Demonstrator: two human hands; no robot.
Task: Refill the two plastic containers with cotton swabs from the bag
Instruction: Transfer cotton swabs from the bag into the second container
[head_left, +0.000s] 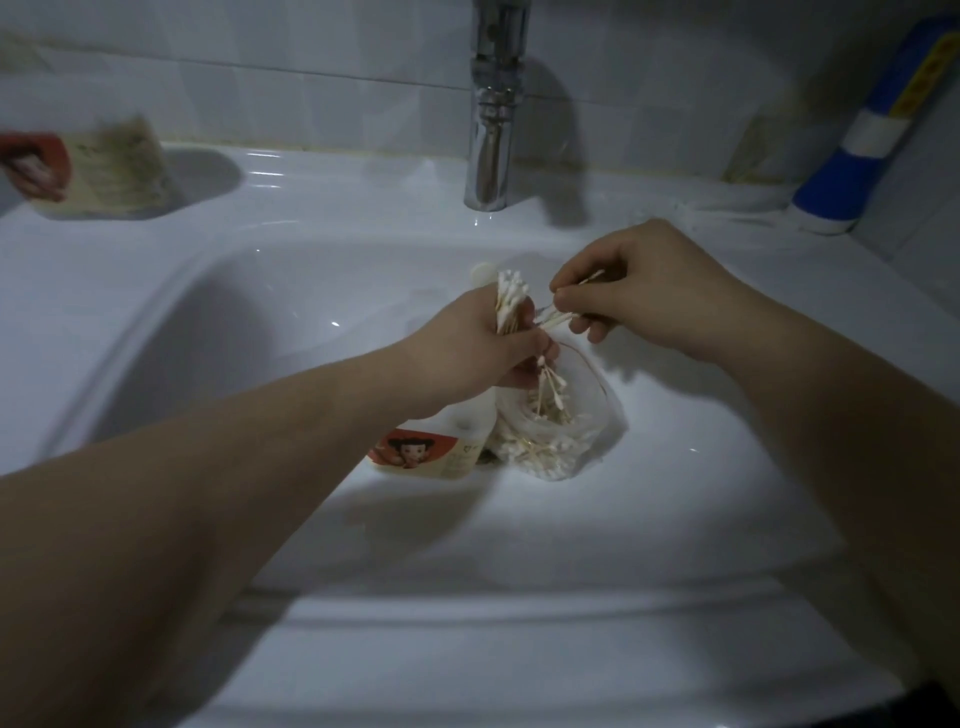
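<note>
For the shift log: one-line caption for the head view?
Over the sink, left hand grips a swab bundle while right hand pinches a few swabs above the bag.

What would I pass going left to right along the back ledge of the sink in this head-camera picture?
Red-labelled container → chrome tap → blue and white bottle leaning in the corner.

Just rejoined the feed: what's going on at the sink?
A person works over the sink. The left hand grips a bundle of cotton swabs while the right hand pinches a few loose swabs beside it. The clear bag lies in the basin below, next to a red-labelled container. A second container sits on the left ledge.
</note>
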